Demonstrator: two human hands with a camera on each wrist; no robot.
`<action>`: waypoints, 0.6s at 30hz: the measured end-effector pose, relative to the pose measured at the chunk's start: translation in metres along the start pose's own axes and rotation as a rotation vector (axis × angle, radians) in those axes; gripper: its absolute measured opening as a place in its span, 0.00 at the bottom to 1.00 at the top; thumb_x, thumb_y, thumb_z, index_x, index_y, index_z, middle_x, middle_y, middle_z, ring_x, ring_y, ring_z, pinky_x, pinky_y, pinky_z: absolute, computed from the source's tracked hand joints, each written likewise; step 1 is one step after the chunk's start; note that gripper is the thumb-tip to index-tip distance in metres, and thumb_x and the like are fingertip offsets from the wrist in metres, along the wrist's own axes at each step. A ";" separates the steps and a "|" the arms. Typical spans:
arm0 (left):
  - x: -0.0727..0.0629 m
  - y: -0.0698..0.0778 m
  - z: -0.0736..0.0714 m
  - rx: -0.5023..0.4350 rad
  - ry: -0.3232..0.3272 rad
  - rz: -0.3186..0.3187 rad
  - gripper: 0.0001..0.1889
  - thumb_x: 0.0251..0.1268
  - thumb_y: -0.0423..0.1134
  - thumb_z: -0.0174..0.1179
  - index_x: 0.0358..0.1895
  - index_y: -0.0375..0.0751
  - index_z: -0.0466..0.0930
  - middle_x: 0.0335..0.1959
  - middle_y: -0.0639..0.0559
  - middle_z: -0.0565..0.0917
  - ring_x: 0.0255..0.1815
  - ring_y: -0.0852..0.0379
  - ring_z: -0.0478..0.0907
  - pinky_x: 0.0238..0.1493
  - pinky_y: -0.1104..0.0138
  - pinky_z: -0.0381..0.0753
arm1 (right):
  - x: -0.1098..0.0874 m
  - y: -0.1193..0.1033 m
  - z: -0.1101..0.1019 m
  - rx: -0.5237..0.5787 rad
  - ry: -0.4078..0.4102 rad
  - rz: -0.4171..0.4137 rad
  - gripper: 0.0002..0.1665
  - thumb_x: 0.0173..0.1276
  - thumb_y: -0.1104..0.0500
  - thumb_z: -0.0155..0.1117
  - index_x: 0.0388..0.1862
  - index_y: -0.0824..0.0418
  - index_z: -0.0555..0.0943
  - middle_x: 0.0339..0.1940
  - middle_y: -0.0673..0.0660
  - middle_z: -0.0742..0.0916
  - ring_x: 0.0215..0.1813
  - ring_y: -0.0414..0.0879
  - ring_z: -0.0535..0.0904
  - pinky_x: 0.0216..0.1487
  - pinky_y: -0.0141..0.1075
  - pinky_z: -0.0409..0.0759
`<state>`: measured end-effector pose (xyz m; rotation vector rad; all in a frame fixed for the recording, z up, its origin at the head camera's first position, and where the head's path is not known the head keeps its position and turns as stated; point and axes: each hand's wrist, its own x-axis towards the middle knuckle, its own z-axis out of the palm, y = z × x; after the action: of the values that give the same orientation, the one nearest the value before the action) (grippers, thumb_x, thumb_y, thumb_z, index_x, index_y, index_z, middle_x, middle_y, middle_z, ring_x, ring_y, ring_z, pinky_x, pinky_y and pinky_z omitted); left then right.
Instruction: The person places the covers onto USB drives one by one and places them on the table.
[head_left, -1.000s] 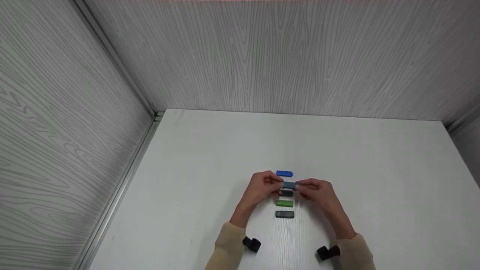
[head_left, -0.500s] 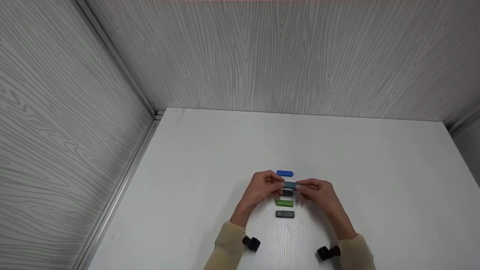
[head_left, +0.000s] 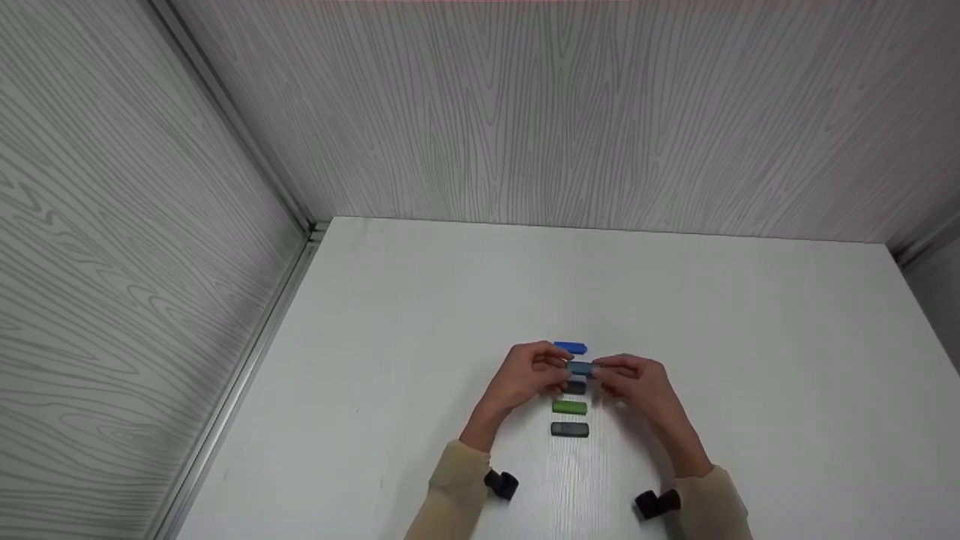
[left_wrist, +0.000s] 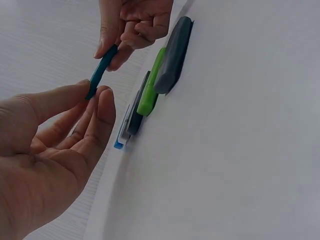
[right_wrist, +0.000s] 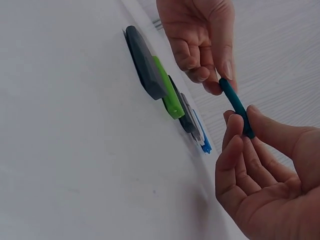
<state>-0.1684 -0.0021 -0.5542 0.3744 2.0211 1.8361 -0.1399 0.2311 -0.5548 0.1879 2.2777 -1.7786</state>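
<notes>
A small, slim teal stick, slightly curved in the wrist views, is held above the white table between both hands. My left hand pinches one end between thumb and fingertips. Its other end is pinched by my right hand. Below and around the hands lies a row of similar small sticks: blue at the far end, dark partly covered by the left fingers, green, and dark grey nearest me. A whitish one shows between dark and blue in the right wrist view. Their exact kind is unclear.
The white tabletop extends around the row. A wood-grain panel stands along its back edge, and another panel rises at the left. Black wrist cameras sit at the left and right sleeves.
Both hands stay almost in place with the teal stick between them. The left hand has shifted very slightly to the right, its fingertips covering a bit more of the blue stick.
</notes>
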 end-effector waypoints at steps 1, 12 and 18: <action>0.001 0.000 0.000 0.001 -0.002 -0.003 0.15 0.71 0.32 0.67 0.57 0.31 0.85 0.46 0.36 0.90 0.36 0.55 0.88 0.43 0.62 0.90 | 0.001 0.000 0.000 0.003 -0.006 -0.004 0.25 0.73 0.51 0.73 0.60 0.67 0.85 0.44 0.58 0.94 0.36 0.42 0.86 0.41 0.31 0.85; 0.006 0.001 -0.008 0.011 0.056 -0.012 0.12 0.70 0.32 0.68 0.54 0.36 0.88 0.43 0.39 0.90 0.32 0.58 0.86 0.40 0.63 0.88 | 0.007 -0.003 -0.008 -0.026 -0.070 -0.073 0.25 0.74 0.54 0.72 0.64 0.65 0.84 0.52 0.64 0.92 0.41 0.42 0.89 0.45 0.32 0.86; 0.008 0.003 -0.009 0.034 0.057 -0.038 0.13 0.70 0.33 0.68 0.55 0.38 0.87 0.45 0.40 0.91 0.34 0.58 0.86 0.42 0.64 0.87 | 0.009 -0.004 -0.008 -0.033 -0.060 -0.074 0.24 0.75 0.54 0.70 0.64 0.65 0.84 0.51 0.63 0.92 0.40 0.42 0.89 0.45 0.33 0.86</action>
<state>-0.1800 -0.0064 -0.5509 0.2941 2.0854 1.8110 -0.1503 0.2374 -0.5520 0.0444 2.2979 -1.7564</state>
